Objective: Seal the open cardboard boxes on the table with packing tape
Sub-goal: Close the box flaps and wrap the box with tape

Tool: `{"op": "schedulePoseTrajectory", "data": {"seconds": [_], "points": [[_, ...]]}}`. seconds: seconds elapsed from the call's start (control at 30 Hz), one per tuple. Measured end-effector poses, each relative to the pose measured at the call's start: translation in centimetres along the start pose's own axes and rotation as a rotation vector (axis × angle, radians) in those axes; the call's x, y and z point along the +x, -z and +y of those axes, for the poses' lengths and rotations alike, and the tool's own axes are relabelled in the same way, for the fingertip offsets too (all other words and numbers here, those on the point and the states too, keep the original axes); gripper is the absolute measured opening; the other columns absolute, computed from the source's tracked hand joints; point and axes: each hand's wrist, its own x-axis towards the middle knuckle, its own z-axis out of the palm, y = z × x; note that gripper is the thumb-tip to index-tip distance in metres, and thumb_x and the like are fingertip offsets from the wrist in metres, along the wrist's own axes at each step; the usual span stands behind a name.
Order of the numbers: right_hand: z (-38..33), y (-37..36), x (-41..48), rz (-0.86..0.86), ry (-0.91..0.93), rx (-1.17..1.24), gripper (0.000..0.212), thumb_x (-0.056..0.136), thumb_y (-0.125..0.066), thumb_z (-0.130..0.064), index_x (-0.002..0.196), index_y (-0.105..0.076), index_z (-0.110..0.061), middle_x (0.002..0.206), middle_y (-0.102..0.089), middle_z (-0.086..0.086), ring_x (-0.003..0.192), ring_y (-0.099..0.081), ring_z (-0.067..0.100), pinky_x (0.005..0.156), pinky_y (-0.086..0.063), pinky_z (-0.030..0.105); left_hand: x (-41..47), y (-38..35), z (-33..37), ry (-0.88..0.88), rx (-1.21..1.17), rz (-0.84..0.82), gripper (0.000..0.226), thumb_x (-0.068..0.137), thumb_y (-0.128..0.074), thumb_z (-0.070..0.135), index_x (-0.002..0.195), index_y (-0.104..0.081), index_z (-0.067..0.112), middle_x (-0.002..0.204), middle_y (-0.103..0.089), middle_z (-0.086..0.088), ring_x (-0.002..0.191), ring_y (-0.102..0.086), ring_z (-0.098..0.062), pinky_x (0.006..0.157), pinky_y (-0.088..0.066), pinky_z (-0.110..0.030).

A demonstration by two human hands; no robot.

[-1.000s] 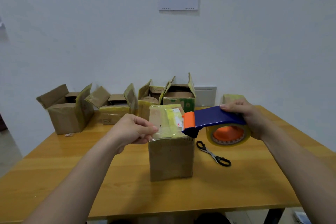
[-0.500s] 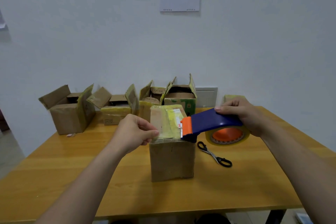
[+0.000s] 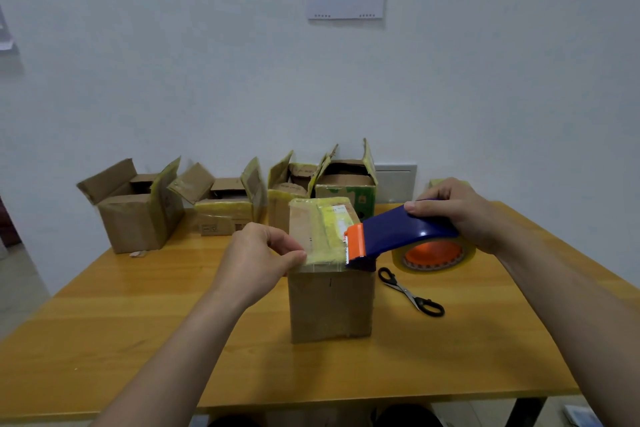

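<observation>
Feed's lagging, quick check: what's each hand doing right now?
Left hand: pinches the tape strip on the box.
Right hand: grips the tape dispenser.

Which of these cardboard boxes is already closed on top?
The front box, between the left hand and the right hand with the tape dispenser: its flaps lie flat under tape. The four boxes in a row behind it have flaps standing up.

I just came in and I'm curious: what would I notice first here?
The bright blue-and-orange tape dispenser, gripped by the right hand, rests on the brown box in the middle, while the left hand holds the tape at its near edge. Behind, open boxes stand in a row; black scissors lie right of the box.
</observation>
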Motion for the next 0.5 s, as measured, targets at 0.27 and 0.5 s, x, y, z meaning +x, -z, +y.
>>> {"op": "schedulePoseTrajectory", "data": {"seconds": [0.27, 0.5], "points": [[-0.1, -0.2, -0.1, -0.007, -0.012, -0.006, 0.042, 0.079, -0.067, -0.048, 0.079, -0.077, -0.008, 0.072, -0.073, 0.007, 0.063, -0.066, 0.014, 0.065, -0.049, 0.031, -0.5, -0.7, -0.9, 0.013, -0.17, 0.024, 0.012, 0.088, -0.082, 0.028, 0.096, -0.077, 0.036, 0.086, -0.07, 0.007, 0.067, -0.069, -0.007, 0.061, -0.064, -0.033], [-0.3, -0.3, 0.0, 0.005, -0.016, -0.01, 0.039, 0.077, -0.068, -0.05, 0.078, -0.077, -0.011, 0.072, -0.073, 0.005, 0.063, -0.066, 0.012, 0.065, -0.05, 0.029, -0.2, 0.1, -1.9, 0.09, -0.136, -0.039, 0.035, 0.078, -0.088, 0.044, 0.107, -0.068, 0.047, 0.108, -0.055, 0.006, 0.072, -0.065, -0.016, 0.072, -0.063, -0.044]]}}
